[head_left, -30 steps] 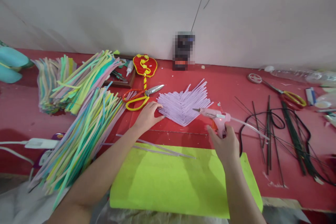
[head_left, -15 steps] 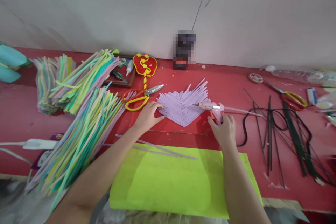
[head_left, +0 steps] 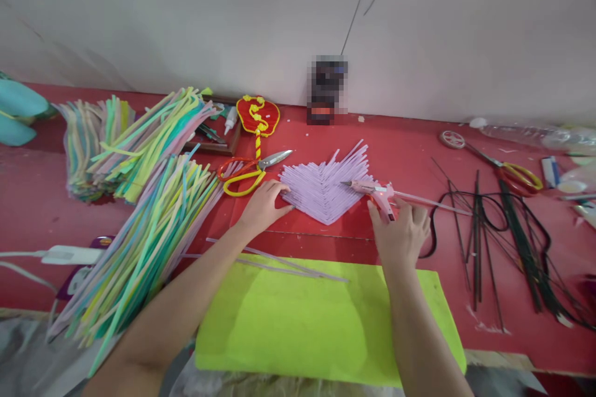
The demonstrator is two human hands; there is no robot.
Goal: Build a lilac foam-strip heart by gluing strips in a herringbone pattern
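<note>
My left hand (head_left: 263, 203) presses on the left edge of a heart-shaped panel of lilac paper sticks (head_left: 325, 185) lying on the red table (head_left: 400, 149); its fingers are curled down on the sticks. My right hand (head_left: 401, 232) grips the handle of a pink hot glue gun (head_left: 378, 193). The gun's nozzle points left over the right side of the lilac panel. A glue stick juts out behind the gun to the right, and its black cord (head_left: 435, 223) loops away.
A lime green sheet (head_left: 321, 322) lies at the near edge with loose lilac sticks (head_left: 279, 262) on it. Pastel stick piles (head_left: 149, 211) fill the left. Yellow-handled scissors (head_left: 251, 170), a red ornament (head_left: 257, 116), dark wires (head_left: 512, 229) and more scissors (head_left: 507, 167) lie around.
My right hand moved the glue gun up and left, from beside the panel's lower right to over its right side. The left hand stayed in place.
</note>
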